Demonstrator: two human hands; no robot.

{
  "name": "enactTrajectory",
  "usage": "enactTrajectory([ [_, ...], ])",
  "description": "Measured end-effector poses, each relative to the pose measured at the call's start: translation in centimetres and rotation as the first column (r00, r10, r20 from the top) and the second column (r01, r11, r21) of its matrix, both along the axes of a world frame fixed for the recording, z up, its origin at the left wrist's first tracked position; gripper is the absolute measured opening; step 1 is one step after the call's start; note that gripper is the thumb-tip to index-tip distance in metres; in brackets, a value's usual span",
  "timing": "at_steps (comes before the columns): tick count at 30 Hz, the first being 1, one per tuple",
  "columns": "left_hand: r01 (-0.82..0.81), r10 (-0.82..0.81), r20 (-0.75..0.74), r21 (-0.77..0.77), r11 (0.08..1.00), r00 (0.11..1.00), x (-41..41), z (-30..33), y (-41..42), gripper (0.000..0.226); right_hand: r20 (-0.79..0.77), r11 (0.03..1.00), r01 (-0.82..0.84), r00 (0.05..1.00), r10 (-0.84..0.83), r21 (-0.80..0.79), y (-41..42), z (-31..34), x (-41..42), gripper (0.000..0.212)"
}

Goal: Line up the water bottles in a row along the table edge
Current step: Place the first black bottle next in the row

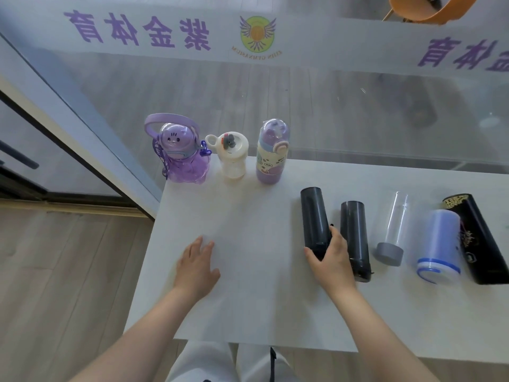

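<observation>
Three bottles stand upright along the far edge of the white table (234,271): a purple handled bottle (181,158), a small white bottle (232,158) and a tall purple-and-cream bottle (271,155). To the right, several bottles lie on their sides. My right hand (330,260) is wrapped around the lower end of a lying dark grey bottle (314,213). Beside it lie a second dark grey bottle (355,235), a clear bottle with a grey cap (394,224), a blue bottle (440,244) and a black patterned bottle (479,238). My left hand (198,266) rests flat on the table, fingers apart, holding nothing.
A glass wall with purple lettering stands right behind the table's far edge. Wooden floor lies to the left of the table's left edge. An orange chair (429,9) shows through the glass at top right.
</observation>
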State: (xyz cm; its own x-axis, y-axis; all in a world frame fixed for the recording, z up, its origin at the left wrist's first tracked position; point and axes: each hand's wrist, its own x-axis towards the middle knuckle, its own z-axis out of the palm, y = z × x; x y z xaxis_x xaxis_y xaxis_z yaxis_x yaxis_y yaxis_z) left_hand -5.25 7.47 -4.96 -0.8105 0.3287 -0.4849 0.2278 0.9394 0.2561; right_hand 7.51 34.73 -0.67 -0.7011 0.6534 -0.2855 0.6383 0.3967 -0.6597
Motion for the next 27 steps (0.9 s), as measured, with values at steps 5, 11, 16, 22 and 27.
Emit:
enactTrajectory([
  [5, 0.051, -0.051, -0.005, 0.089, 0.995, 0.999, 2.5, 0.3, 1.4, 0.064, 0.044, 0.999, -0.017, 0.999, 0.019, -0.041, -0.4, 0.0, -0.2, 0.081],
  [11, 0.083, -0.125, 0.128, 0.291, 0.953, 0.984, 3.9, 2.0, 3.9, 0.062, 0.039, 0.959, 0.037, 0.999, -0.027, -0.281, -1.0, 1.3, 0.2, 0.08],
  [16, 0.038, -0.2, 0.262, 0.516, 0.856, 0.944, 5.2, 4.3, 6.7, 0.067, -0.003, 0.86, 0.082, 0.995, -0.096, -0.503, -1.9, 2.3, 1.2, 0.076],
  [22, -0.041, -0.236, 0.319, 0.667, 0.743, 0.918, 5.6, 6.3, 8.0, 0.069, -0.029, 0.757, 0.078, 0.992, -0.126, -0.648, -3.3, 3.8, 1.3, 0.06],
  [27, -0.118, -0.216, 0.364, 0.707, 0.697, 0.906, 4.4, 7.8, 8.2, 0.059, -0.02, 0.776, 0.134, 0.982, -0.186, -0.616, -4.1, 6.0, 0.4, 0.044],
])
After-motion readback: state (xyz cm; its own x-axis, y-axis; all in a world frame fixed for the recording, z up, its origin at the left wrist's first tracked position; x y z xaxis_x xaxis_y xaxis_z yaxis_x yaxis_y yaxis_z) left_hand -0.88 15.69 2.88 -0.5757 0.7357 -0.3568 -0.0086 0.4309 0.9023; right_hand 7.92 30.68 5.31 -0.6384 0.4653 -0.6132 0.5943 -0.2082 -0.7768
